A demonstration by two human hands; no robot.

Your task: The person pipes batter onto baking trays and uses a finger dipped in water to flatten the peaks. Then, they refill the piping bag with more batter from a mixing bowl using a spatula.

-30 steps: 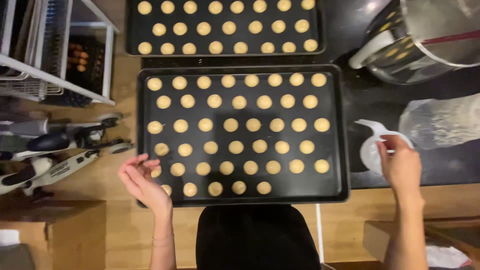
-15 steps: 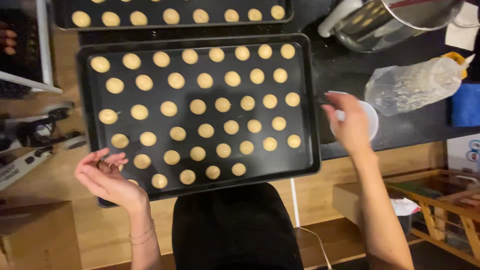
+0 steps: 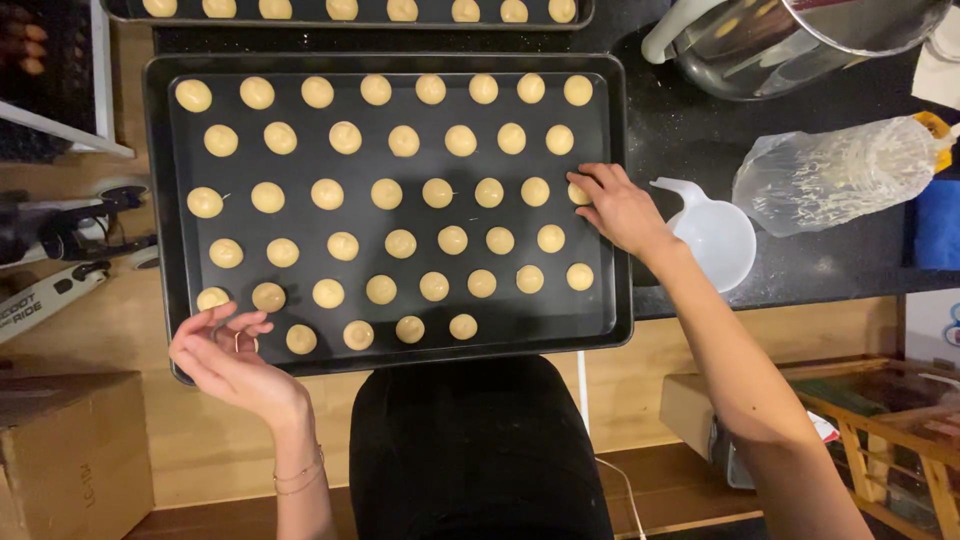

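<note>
A person leans over a dark baking tray (image 3: 160, 200) lined with rows of pale round dough dots, the tray resting on a black desk (image 3: 800, 280) with its near edge out over the wooden floor. The right hand (image 3: 620, 208) reaches in over the tray's right rim, fingertips pressed down on one dough dot (image 3: 577, 193) in the end column of the middle row. The left hand (image 3: 225, 355) hovers at the tray's near left corner, palm up, its grip loosely spread and holding nothing. Just right of the tray sit a small white cup (image 3: 718, 235) and a crumpled clear piping bag (image 3: 840, 175)
</note>
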